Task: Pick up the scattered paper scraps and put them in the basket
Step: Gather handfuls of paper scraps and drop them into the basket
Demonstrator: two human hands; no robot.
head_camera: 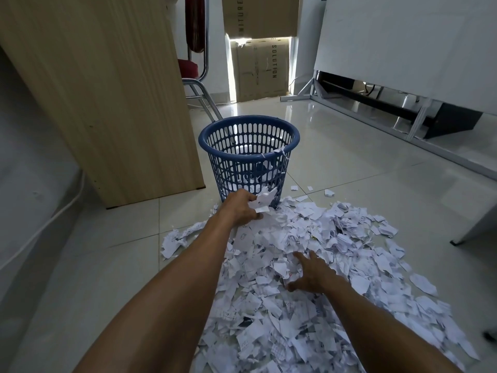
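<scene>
Gripped in left hand [239, 208]: clump of torn white paper scraps [263, 201], just beside base of blue slotted plastic basket [236, 154]. Under spread right hand [312, 274]: heap of same scraps [336, 238].

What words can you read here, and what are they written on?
"NITURE": printed sideways on the upper box; the start of the word is hidden.
"SOLUTION": printed sideways on the lower box.
Print on the scraps: too small and blurred to read.
</scene>
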